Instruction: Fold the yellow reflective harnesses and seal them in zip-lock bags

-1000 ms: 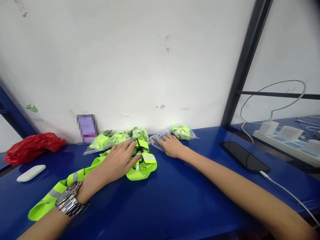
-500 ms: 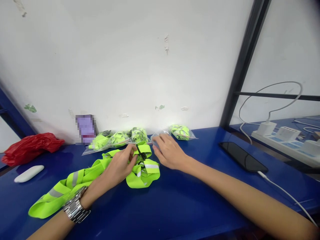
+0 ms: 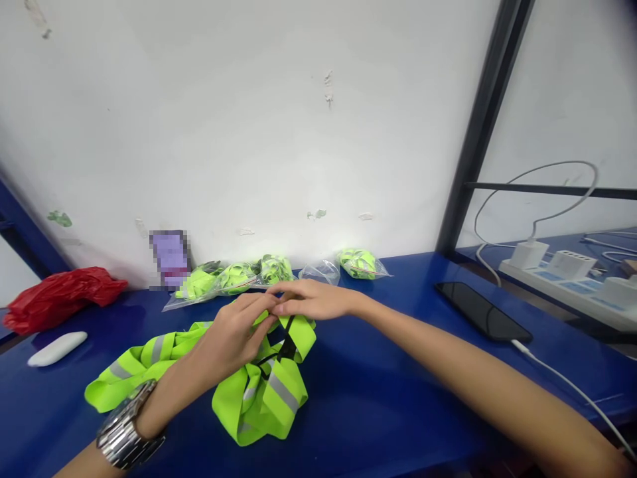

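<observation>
Both hands meet over a bundle of neon yellow-green straps [image 3: 283, 392] with silver stripes and black fittings. My left hand [image 3: 239, 332] is closed on the upper part of this bundle. My right hand [image 3: 313, 299] has its fingers together, touching the left fingertips and the strap's top edge; the fingers partly hide the contact. More of the straps [image 3: 164, 348] stretch to the left under my left forearm. Behind the hands, an empty-looking clear bag [image 3: 321, 271] lies by the wall, between filled bags of green straps [image 3: 239, 275] and another filled bag [image 3: 359, 263].
On the blue table [image 3: 378, 398] are a red plastic bag [image 3: 62, 295] and a white case [image 3: 58, 348] at the left. A purple-screened phone [image 3: 172, 257] leans on the wall. A black phone [image 3: 482, 311] with a cable and a power strip [image 3: 567, 282] are at the right.
My right hand has moved left from the clear bag to my left hand. The strap bundle has been lifted and spread nearer to me, and the left straps have shifted.
</observation>
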A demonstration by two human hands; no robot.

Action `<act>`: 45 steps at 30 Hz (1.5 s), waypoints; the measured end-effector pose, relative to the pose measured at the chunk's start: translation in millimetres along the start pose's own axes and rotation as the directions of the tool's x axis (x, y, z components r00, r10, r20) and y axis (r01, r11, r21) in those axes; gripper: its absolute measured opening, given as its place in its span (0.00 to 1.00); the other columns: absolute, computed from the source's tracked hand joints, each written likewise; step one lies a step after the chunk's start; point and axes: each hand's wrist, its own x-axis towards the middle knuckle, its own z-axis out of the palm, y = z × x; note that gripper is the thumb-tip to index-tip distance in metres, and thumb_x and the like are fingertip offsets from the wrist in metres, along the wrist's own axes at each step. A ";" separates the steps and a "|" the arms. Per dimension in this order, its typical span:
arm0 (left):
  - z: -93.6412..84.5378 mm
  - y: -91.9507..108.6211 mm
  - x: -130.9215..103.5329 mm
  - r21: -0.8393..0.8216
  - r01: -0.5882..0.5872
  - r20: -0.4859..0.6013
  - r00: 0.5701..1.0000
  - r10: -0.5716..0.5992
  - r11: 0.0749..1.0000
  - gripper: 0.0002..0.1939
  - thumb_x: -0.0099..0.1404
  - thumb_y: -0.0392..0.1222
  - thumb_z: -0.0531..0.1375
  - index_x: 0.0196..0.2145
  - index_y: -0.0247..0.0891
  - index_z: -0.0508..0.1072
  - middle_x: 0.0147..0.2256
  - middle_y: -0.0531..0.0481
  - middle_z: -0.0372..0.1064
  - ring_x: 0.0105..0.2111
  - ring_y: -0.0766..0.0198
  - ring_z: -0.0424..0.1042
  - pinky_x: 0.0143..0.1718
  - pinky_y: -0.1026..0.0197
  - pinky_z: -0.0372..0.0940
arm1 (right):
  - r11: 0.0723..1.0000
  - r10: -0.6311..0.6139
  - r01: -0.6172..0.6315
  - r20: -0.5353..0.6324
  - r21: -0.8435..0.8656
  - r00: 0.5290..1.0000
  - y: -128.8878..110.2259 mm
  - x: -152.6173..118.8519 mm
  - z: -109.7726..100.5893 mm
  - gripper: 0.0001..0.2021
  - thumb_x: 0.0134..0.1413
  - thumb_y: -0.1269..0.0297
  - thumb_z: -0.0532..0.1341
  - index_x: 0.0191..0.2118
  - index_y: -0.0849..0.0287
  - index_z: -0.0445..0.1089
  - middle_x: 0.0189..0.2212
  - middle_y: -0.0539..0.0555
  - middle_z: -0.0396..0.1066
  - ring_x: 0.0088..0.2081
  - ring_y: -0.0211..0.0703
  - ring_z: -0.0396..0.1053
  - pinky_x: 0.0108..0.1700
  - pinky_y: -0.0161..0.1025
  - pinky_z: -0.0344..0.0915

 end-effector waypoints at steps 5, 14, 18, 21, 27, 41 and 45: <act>-3.1 38.9 -13.2 0.175 0.145 -0.022 0.989 -0.144 0.974 0.07 0.66 0.42 0.52 0.36 0.37 0.67 0.33 0.44 0.69 0.34 0.56 0.70 0.35 0.54 0.65 | 0.969 0.059 -0.037 0.085 -0.245 0.995 6.7 3.3 16.7 0.13 0.60 0.56 0.53 0.34 0.60 0.66 0.24 0.47 0.63 0.24 0.34 0.59 0.27 0.33 0.54; 6.4 52.5 -39.9 0.118 0.164 0.409 0.891 -0.199 0.979 0.08 0.63 0.40 0.54 0.40 0.39 0.66 0.35 0.45 0.71 0.35 0.54 0.72 0.35 0.55 0.67 | 0.762 0.454 -0.478 -0.166 -0.437 0.875 -14.2 0.5 26.8 0.06 0.43 0.68 0.57 0.31 0.60 0.67 0.26 0.56 0.70 0.27 0.45 0.67 0.27 0.38 0.59; 3.2 51.9 -39.8 0.048 0.146 0.439 0.886 -0.153 0.988 0.07 0.66 0.38 0.51 0.41 0.41 0.65 0.35 0.46 0.69 0.35 0.54 0.71 0.35 0.53 0.67 | 0.725 0.187 -0.283 -0.216 -0.628 0.958 -31.7 15.5 21.6 0.20 0.47 0.67 0.57 0.49 0.62 0.65 0.40 0.65 0.71 0.39 0.56 0.70 0.35 0.46 0.66; 6.6 58.8 -39.2 0.036 0.106 0.412 0.904 -0.112 0.994 0.08 0.66 0.35 0.50 0.41 0.42 0.66 0.36 0.46 0.69 0.37 0.54 0.70 0.39 0.52 0.67 | 0.842 0.096 -0.128 -0.088 -0.524 0.991 -33.5 45.5 25.6 0.29 0.52 0.50 0.56 0.57 0.62 0.60 0.51 0.69 0.66 0.49 0.62 0.67 0.41 0.54 0.68; 6.6 78.7 -35.9 0.154 -0.036 0.374 0.927 -0.024 0.987 0.12 0.59 0.33 0.53 0.38 0.44 0.70 0.32 0.46 0.72 0.32 0.53 0.72 0.33 0.53 0.69 | 0.861 0.250 -0.179 0.089 -0.476 0.964 -20.6 92.2 69.5 0.31 0.45 0.50 0.61 0.53 0.63 0.62 0.49 0.73 0.67 0.46 0.71 0.69 0.35 0.60 0.68; 11.5 0.8 12.9 0.009 -0.021 0.126 0.992 0.020 1.000 0.07 0.69 0.39 0.51 0.37 0.38 0.69 0.32 0.48 0.70 0.34 0.60 0.69 0.37 0.60 0.63 | 0.773 0.291 -0.604 -0.739 -0.192 0.607 4.3 80.4 -57.2 0.09 0.53 0.63 0.53 0.40 0.58 0.63 0.37 0.57 0.69 0.40 0.50 0.67 0.39 0.42 0.63; 30.1 -11.5 29.3 -0.077 0.183 0.303 0.941 -0.151 0.980 0.09 0.68 0.44 0.53 0.38 0.38 0.69 0.29 0.51 0.71 0.27 0.62 0.69 0.30 0.61 0.61 | 0.664 0.405 -0.724 -0.725 -0.186 0.557 20.4 77.3 -51.8 0.23 0.42 0.55 0.64 0.44 0.63 0.64 0.49 0.70 0.63 0.51 0.65 0.61 0.45 0.57 0.61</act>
